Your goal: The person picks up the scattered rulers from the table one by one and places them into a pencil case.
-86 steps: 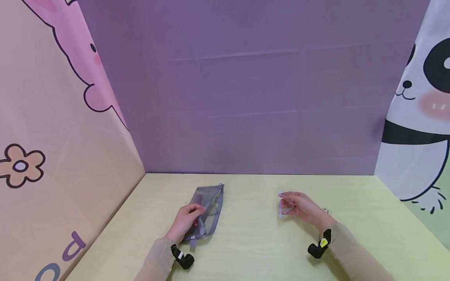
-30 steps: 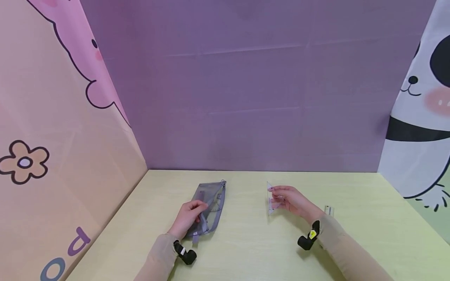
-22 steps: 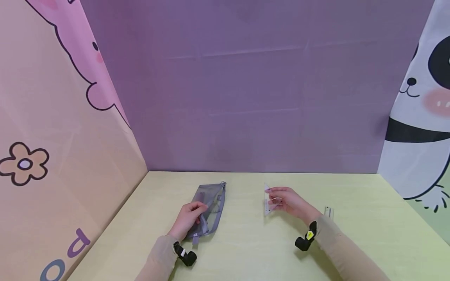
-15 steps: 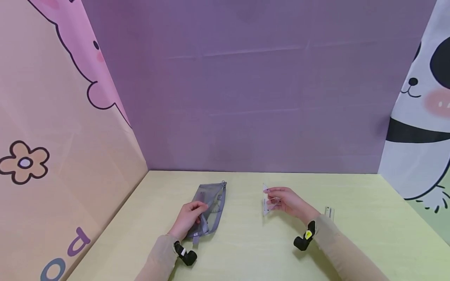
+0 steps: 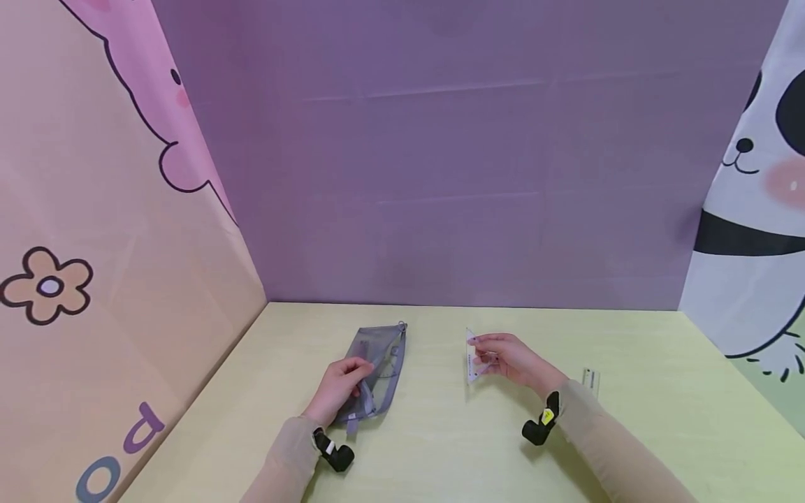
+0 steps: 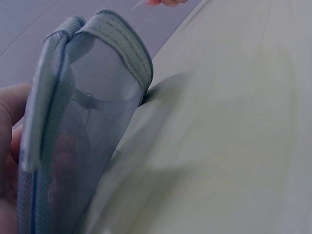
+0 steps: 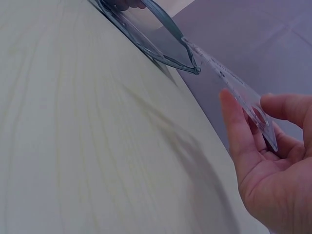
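Observation:
My left hand (image 5: pixel 339 388) pinches the edge of a grey see-through mesh zip pouch (image 5: pixel 376 342) on the table. The left wrist view shows the pouch's mouth (image 6: pixel 105 53) parted, with its zip edges apart. Inside the pouch, faint shapes show through the mesh. To the right, my right hand (image 5: pixel 517 362) holds a clear triangular set square (image 5: pixel 471 365) by its side, raised over the table. In the right wrist view, thumb and fingers pinch one end of the set square (image 7: pixel 234 87), its far tip pointing toward the pouch.
A clear ruler-like strip (image 5: pixel 590 381) lies on the table beside the right forearm, partly hidden by the sleeve. The pale wooden table (image 5: pixel 434 447) ends at a purple back wall (image 5: pixel 402 175). Cartoon-printed panels stand on both sides.
My right hand has carried the set square leftward, closer to the pouch, and the strip behind the right arm shows more. The left hand keeps its grip on the pouch.

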{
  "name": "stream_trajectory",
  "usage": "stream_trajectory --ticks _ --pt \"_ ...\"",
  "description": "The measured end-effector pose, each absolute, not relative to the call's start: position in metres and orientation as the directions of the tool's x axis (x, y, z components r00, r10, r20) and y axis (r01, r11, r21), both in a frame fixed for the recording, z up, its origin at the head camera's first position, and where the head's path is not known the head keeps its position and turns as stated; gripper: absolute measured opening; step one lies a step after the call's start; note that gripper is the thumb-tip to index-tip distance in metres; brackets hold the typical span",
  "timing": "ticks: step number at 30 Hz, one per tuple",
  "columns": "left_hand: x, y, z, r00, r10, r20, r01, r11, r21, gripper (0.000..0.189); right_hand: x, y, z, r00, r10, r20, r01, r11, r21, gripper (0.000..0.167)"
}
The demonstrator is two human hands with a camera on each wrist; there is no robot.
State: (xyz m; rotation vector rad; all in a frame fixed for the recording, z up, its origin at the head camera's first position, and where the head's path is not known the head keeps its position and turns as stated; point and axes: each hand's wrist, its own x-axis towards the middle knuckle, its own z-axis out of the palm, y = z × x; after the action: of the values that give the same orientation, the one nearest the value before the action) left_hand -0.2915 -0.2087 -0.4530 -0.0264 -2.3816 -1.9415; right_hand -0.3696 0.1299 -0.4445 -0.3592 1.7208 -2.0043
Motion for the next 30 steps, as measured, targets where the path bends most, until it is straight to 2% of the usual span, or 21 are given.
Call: stream_trajectory --ticks 8,14,26,30 --pt "-0.274 -0.202 -0.431 -0.997 -0.003 0.074 0.072 0.21 0.975 0.02 -0.368 0.124 -0.445 -0.851 -0.515 -0.106 0.182 -0.098 -0.978 0.037" --pt "-0.273 -0.202 -0.43 -0.997 -0.007 0.078 0.075 0.209 0.975 0.02 -0.37 0.118 -0.446 -0.855 -0.509 -0.101 0.178 -0.104 -0.978 0.028" --pt "-0.294 -0.212 -0.461 -0.997 -0.037 0.068 0.059 0.205 0.977 0.019 -0.37 0.102 -0.447 -0.847 -0.521 -0.102 0.165 -0.076 -0.983 0.039" --pt "-0.296 -0.213 -0.462 -0.996 -0.031 0.08 0.072 0.207 0.976 0.021 -0.369 0.095 -0.446 -0.851 -0.518 -0.088 0.155 -0.086 -0.984 0.035"
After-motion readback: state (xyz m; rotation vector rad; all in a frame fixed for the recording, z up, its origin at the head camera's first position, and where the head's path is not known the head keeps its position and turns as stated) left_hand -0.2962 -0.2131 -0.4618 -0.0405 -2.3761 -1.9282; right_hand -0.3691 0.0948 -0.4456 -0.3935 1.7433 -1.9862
